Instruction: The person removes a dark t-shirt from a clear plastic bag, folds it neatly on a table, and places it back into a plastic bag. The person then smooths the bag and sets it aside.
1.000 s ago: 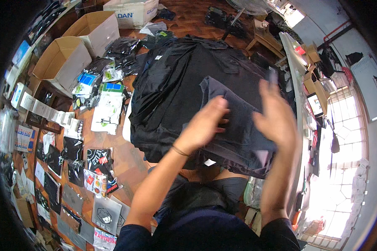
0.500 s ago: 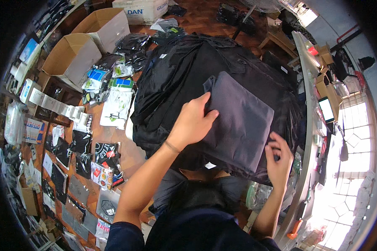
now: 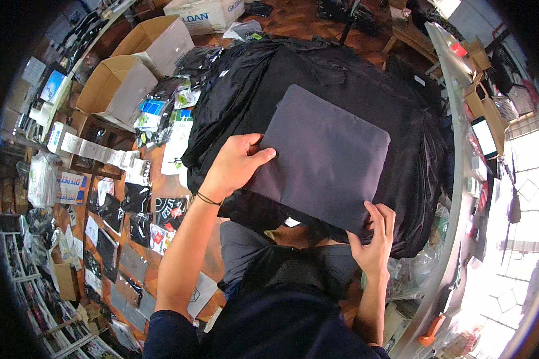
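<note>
A flat, roughly rectangular piece of dark grey folded fabric (image 3: 326, 155) is held up in front of me, tilted, over a wide surface draped in black cloth (image 3: 245, 96). My left hand (image 3: 235, 164) grips its left edge, thumb on top and the fingers hidden underneath. At the lower right corner my right hand (image 3: 374, 236) pinches the fabric between thumb and fingers. Whether the fabric touches the black cloth beneath cannot be seen.
Open cardboard boxes (image 3: 115, 90) stand at the far left. Packaged garments (image 3: 141, 230) lie in rows on the wooden floor to the left. Along the right runs a long narrow table (image 3: 455, 119), with a phone (image 3: 484, 136) beside it. An orange-handled tool (image 3: 431, 331) is at lower right.
My right hand, free beside the fabric before, has closed on its lower right corner. The left hand has moved left and down along the edge, and the fabric's folded-over upper left corner is now flat.
</note>
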The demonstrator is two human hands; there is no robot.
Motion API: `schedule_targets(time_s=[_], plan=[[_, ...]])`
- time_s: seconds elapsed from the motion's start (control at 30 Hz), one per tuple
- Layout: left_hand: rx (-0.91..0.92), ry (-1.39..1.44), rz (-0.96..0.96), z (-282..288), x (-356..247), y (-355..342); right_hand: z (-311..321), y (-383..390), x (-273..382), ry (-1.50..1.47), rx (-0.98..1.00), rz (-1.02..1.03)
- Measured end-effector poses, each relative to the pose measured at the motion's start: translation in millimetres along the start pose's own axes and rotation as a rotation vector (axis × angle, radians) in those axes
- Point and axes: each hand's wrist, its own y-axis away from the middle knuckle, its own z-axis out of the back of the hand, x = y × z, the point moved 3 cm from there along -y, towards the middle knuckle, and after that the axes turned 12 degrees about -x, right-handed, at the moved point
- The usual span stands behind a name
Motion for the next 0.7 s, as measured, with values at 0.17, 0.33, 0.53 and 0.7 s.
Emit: schedule_targets(time_s=[0.17,0.33,0.53,0.7], plan=[[-0.089,-0.107,-0.106,6,-1,-8,-4,14,-8,-0.095,-0.116,0.000],[-0.118,-0.110,-0.040,12,1,-8,-18,26,-15,-0.103,-0.085,0.142],[-0.179,-0.052,-0.062,14,8,-5,-12,23,-14,-0.112,-0.077,0.156],[-0.273,-0.260,-0.125,17,-8,8,11,1,-4,-0.257,0.055,0.005]])
